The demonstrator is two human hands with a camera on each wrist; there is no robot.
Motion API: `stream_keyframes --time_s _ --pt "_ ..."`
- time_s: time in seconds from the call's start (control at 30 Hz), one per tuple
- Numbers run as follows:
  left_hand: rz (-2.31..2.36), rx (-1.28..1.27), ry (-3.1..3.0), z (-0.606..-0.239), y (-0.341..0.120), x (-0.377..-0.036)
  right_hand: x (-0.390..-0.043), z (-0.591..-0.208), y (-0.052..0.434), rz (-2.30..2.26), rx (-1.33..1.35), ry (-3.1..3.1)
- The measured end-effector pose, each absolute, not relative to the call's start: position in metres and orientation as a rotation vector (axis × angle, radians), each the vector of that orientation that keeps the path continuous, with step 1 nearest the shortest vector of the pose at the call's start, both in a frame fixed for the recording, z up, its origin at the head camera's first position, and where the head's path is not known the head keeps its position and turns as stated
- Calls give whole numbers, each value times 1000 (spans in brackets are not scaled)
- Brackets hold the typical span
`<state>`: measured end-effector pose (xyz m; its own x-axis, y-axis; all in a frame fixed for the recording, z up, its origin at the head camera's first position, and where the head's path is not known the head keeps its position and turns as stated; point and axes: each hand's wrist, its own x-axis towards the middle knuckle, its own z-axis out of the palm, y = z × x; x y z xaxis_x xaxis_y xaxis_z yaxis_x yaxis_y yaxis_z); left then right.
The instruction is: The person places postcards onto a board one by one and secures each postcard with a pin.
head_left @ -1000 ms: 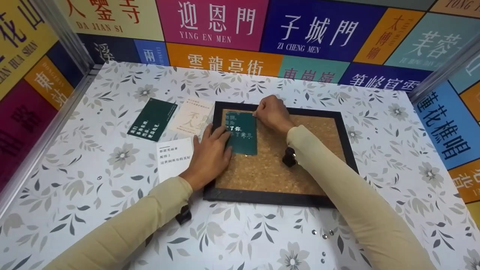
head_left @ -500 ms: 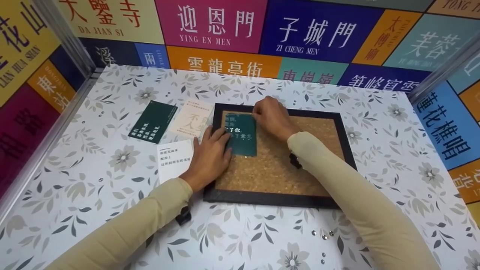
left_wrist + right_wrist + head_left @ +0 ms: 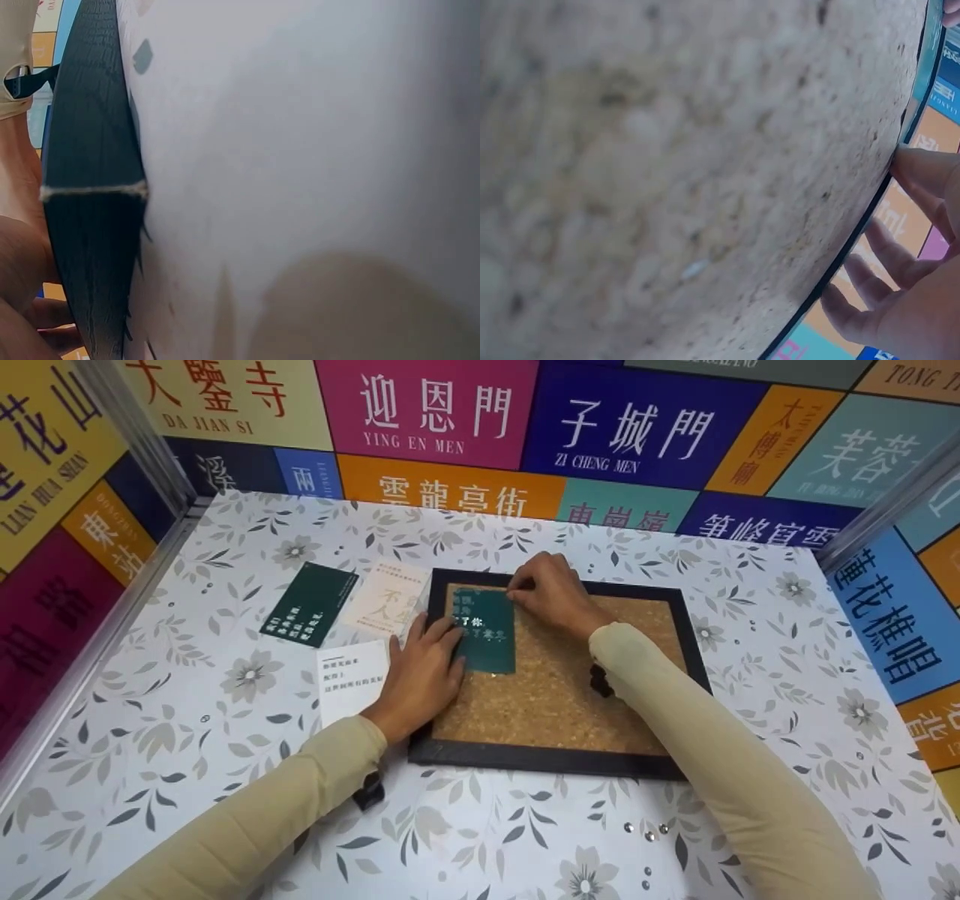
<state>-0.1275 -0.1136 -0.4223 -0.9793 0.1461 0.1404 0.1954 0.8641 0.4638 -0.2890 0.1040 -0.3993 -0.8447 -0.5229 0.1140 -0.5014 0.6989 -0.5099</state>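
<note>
Green card (image 3: 489, 645) at the upper left of the framed cork board (image 3: 555, 712), "了你" legible.
The left hand (image 3: 422, 679) lies over its left edge, fingers extended; the right hand's (image 3: 553, 594) thumb and forefinger meet at its top right corner, any grip hidden. Nearby, a white card (image 3: 351, 679) reads "配得上"; beyond, a pink wall panel (image 3: 431, 412) reads "YING EN MEN".
</note>
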Motion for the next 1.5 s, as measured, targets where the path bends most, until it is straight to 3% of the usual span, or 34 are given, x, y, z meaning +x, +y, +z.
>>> stream_keyframes --time_s 0.4,0.53,1.5 --pt "-797 -279 -2855 -444 -116 -136 -290 -400 113 -927 -899 2764" --pt "-799 -280 -2883 -431 -115 -131 -286 -398 123 -924 -878 2765" --pt "-806 -262 -2916 -425 -113 -129 -234 -367 250 -1249 -282 2929"
